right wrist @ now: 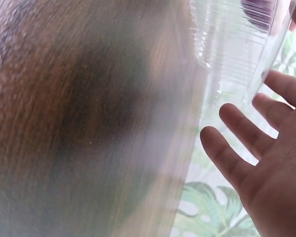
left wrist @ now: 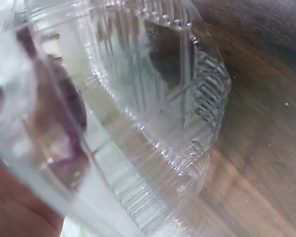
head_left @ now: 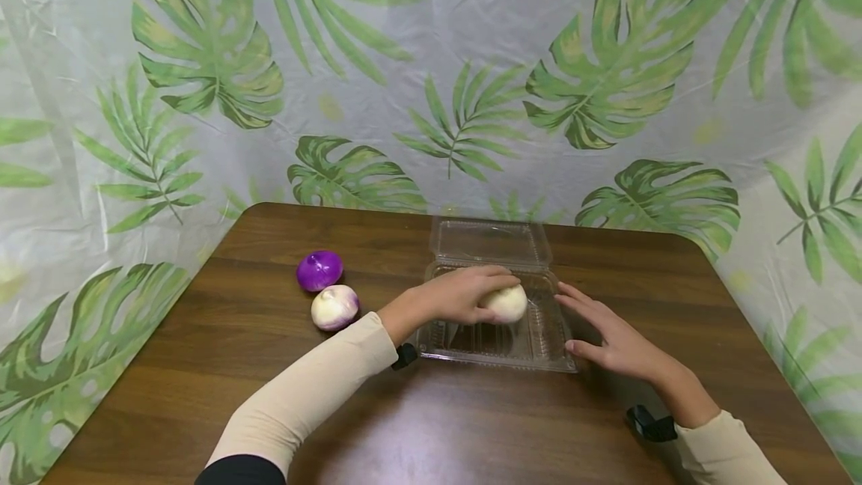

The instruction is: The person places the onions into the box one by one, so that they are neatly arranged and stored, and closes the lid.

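My left hand (head_left: 465, 294) grips a whitish turnip (head_left: 507, 304) inside a clear plastic clamshell container (head_left: 498, 360), whose lid (head_left: 491, 243) is folded back. In the left wrist view, purple patches of the turnip (left wrist: 64, 140) show through the clear wall, with part of the left hand (left wrist: 19, 207) at the lower left. Beside the container's right edge is my right hand (head_left: 616, 339), its fingers spread and extended; in the right wrist view, the right hand's fingertips (right wrist: 214, 136) are close to the plastic, though contact is unclear for some.
Left of the container, a glossy purple onion (head_left: 319, 271) lies close to a white-and-purple turnip (head_left: 335, 307). Everything is on a brown wooden table (head_left: 431, 425). Behind it hangs a leaf-patterned sheet (head_left: 471, 36).
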Demonstrator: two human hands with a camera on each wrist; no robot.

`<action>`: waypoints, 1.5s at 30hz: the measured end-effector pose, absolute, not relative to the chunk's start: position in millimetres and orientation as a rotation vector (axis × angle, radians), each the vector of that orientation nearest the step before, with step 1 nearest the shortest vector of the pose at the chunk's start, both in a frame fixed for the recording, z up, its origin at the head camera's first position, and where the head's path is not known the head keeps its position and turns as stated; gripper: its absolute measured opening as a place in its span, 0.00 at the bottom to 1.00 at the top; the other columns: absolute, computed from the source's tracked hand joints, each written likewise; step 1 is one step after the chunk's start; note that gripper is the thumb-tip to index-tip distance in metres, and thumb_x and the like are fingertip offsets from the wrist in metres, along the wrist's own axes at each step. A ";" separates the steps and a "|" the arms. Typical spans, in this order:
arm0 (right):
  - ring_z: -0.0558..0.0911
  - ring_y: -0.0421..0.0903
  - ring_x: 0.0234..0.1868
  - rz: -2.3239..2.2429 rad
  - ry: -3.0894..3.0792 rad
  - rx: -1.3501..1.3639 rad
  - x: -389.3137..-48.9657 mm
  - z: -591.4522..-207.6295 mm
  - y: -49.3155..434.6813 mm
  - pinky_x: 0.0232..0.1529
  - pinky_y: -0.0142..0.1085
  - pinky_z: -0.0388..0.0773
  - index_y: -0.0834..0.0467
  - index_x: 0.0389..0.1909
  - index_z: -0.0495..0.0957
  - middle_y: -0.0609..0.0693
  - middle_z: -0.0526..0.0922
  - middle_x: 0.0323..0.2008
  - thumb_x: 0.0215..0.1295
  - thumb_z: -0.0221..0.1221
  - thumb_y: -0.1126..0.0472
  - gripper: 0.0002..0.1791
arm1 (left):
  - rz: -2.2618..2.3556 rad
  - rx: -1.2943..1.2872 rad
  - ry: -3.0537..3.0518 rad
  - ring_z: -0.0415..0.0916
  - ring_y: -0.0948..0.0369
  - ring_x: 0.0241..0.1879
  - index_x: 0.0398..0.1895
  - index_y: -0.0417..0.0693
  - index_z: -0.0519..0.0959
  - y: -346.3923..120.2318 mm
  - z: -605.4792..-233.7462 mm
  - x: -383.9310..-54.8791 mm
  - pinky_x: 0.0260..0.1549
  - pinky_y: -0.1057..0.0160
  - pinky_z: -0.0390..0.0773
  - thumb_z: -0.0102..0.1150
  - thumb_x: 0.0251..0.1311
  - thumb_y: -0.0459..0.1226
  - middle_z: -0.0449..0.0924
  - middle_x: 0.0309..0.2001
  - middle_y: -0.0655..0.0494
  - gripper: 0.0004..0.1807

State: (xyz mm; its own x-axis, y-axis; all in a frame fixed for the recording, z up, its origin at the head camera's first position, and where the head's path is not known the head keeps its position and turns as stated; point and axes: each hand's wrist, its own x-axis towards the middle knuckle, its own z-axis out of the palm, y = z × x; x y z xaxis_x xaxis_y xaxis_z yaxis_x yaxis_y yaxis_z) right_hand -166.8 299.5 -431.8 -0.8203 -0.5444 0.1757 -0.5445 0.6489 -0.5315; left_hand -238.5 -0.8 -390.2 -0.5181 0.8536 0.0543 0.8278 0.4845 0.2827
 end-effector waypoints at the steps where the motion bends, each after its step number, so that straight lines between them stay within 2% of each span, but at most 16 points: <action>1: 0.60 0.73 0.71 0.920 -2.853 0.943 -166.7 -431.9 299.5 0.59 0.73 0.60 0.62 0.73 0.61 0.63 0.55 0.77 0.66 0.62 0.57 0.37 | 0.412 1.496 2.627 0.71 0.54 0.68 0.73 0.51 0.66 -0.5 -391.1 -238.6 0.64 0.57 0.75 0.62 0.65 0.48 0.68 0.71 0.50 0.34; 5: 0.60 0.73 0.71 0.909 -2.853 0.942 -166.7 -431.5 299.4 0.59 0.72 0.61 0.63 0.73 0.61 0.63 0.55 0.77 0.65 0.62 0.57 0.37 | 0.373 1.519 2.633 0.71 0.53 0.67 0.72 0.55 0.67 0.8 -392.2 -238.4 0.63 0.55 0.76 0.61 0.66 0.47 0.67 0.71 0.48 0.32; 10: 0.60 0.74 0.71 0.906 -2.860 0.938 -166.9 -430.5 299.3 0.59 0.73 0.61 0.63 0.73 0.61 0.64 0.55 0.77 0.65 0.62 0.57 0.38 | 0.335 1.543 2.615 0.72 0.52 0.67 0.71 0.54 0.68 3.6 -390.5 -237.1 0.65 0.55 0.74 0.62 0.65 0.47 0.68 0.71 0.46 0.32; 35: 0.61 0.70 0.70 0.881 -2.855 0.949 -167.6 -436.0 300.4 0.59 0.69 0.64 0.62 0.73 0.61 0.63 0.54 0.77 0.65 0.63 0.57 0.38 | 0.282 1.506 2.631 0.70 0.53 0.69 0.73 0.56 0.66 25.8 -412.3 -233.6 0.65 0.56 0.74 0.58 0.67 0.49 0.64 0.73 0.50 0.31; 45: 0.61 0.62 0.73 0.877 -2.849 0.957 -166.6 -434.8 300.8 0.60 0.67 0.63 0.61 0.74 0.60 0.62 0.54 0.77 0.65 0.63 0.57 0.38 | 0.243 1.509 2.638 0.67 0.54 0.71 0.73 0.56 0.65 32.1 -418.1 -236.7 0.67 0.56 0.72 0.57 0.68 0.50 0.63 0.75 0.52 0.32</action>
